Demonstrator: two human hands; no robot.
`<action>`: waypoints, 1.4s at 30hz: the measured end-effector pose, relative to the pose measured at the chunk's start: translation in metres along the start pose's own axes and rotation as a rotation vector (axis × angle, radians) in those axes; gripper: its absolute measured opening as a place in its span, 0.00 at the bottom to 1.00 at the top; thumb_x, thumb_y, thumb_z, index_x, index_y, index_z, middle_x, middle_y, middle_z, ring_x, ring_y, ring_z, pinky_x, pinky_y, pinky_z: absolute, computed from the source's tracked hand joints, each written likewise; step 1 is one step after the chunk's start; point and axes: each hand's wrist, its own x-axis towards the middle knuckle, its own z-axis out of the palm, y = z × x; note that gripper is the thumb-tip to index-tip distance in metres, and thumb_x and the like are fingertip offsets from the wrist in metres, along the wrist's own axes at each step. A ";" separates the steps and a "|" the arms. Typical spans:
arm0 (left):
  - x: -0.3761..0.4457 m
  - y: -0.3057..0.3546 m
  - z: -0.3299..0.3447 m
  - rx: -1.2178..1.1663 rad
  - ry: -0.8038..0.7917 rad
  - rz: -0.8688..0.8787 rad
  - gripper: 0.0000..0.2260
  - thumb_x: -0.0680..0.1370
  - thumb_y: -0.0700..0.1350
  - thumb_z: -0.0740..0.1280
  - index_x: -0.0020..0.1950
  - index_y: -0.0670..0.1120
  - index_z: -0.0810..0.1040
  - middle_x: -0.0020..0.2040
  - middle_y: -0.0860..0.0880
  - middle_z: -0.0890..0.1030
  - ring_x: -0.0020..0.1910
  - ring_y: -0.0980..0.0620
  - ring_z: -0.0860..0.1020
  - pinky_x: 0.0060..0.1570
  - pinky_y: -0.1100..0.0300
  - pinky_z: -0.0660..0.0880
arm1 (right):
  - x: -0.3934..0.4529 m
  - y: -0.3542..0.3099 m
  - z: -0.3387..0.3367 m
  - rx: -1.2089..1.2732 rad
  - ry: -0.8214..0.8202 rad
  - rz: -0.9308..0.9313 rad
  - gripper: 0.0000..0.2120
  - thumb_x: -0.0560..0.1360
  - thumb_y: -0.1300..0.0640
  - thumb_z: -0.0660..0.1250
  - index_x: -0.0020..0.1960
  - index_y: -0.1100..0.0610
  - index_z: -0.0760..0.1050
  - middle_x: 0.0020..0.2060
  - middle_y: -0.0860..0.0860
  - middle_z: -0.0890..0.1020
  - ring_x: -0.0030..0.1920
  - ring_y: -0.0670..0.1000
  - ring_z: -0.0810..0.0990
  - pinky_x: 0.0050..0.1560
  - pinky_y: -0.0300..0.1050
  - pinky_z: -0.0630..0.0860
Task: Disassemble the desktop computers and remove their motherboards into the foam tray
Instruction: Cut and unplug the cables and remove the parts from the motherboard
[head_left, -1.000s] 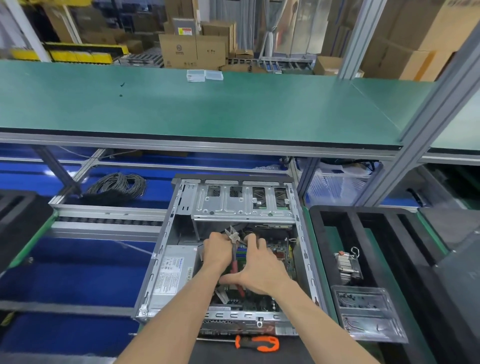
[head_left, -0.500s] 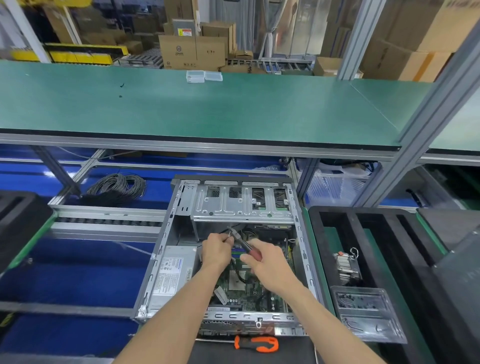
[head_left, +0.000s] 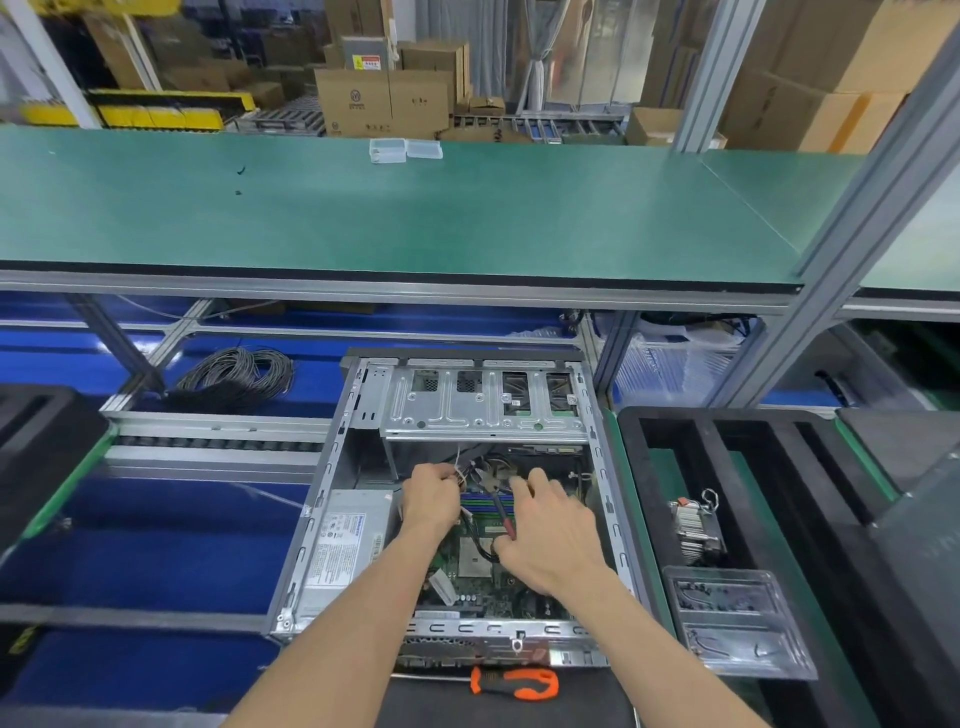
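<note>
An open desktop case lies on the bench below me, with its green motherboard inside. My left hand pinches a bundle of thin wires near the drive cage. My right hand grips red-handled cutting pliers, whose jaws point at those wires. The black foam tray stands to the right of the case.
A grey power supply fills the case's left side. An orange-handled screwdriver lies in front of the case. In the tray sit a heatsink and a clear plastic screw box. A cable coil lies at the back left.
My right hand turned the pliers from upright to slanting, jaws toward the wires. My left hand stayed on the wire bundle, shifting slightly up.
</note>
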 end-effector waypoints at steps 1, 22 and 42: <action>0.000 0.000 0.000 0.004 0.005 0.004 0.14 0.81 0.38 0.61 0.62 0.45 0.83 0.60 0.43 0.83 0.62 0.42 0.77 0.59 0.55 0.73 | 0.002 0.001 0.001 -0.031 0.029 -0.021 0.29 0.73 0.43 0.61 0.71 0.55 0.65 0.61 0.53 0.71 0.60 0.57 0.73 0.56 0.53 0.72; 0.001 -0.003 0.002 -0.038 0.032 -0.017 0.15 0.80 0.37 0.62 0.63 0.45 0.82 0.62 0.42 0.82 0.61 0.45 0.77 0.50 0.64 0.68 | 0.021 -0.003 0.007 -0.057 0.027 -0.067 0.32 0.71 0.46 0.64 0.74 0.55 0.68 0.61 0.51 0.77 0.59 0.55 0.77 0.51 0.49 0.75; -0.002 0.001 0.000 -0.052 0.065 -0.014 0.13 0.80 0.39 0.63 0.61 0.45 0.84 0.60 0.43 0.83 0.65 0.44 0.74 0.60 0.61 0.69 | 0.018 -0.006 0.000 0.032 0.029 0.019 0.10 0.73 0.53 0.66 0.52 0.55 0.75 0.50 0.53 0.78 0.49 0.59 0.80 0.39 0.48 0.67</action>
